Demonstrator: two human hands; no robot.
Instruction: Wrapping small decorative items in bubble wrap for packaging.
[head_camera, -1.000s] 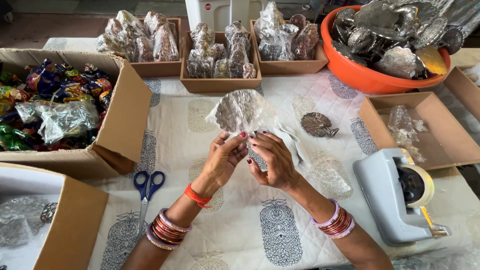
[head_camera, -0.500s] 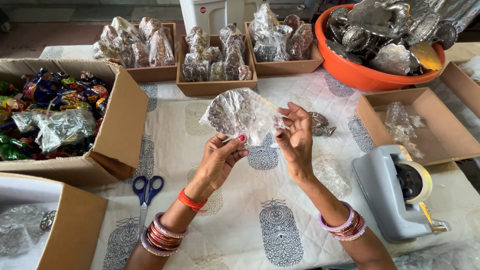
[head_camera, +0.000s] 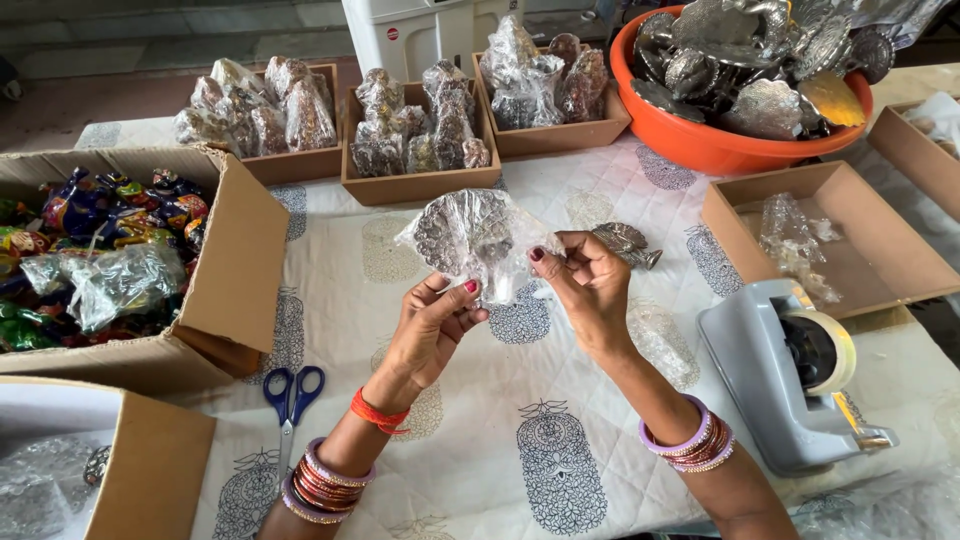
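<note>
Both hands are raised above the printed tablecloth, just in front of the middle cardboard tray, which is taken as the landmark. The left hand is closed on the lower edge of a silver ornament wrapped in clear plastic, pinched between thumb and fingers. The right hand is closed on the wrap's right edge, thumb on top. The wrapped ornament is held between the two hands, slightly above them and tilted up toward the camera, on the near side of the middle tray; it is touched by both hands and kept off the cloth.

A bare silver piece is seen on the cloth just right of the right hand, near-right of the middle tray. Wrapped pieces are stacked in the middle tray and in the trays either side of it. An orange tub of unwrapped silver pieces is placed right of the middle tray. A shallow box with loose plastic wraps is set near-right of it, with a grey tape dispenser nearer still. An open carton of colourful items is placed left of the middle tray, and blue-handled scissors are laid near-left of it, beside the left forearm.
</note>
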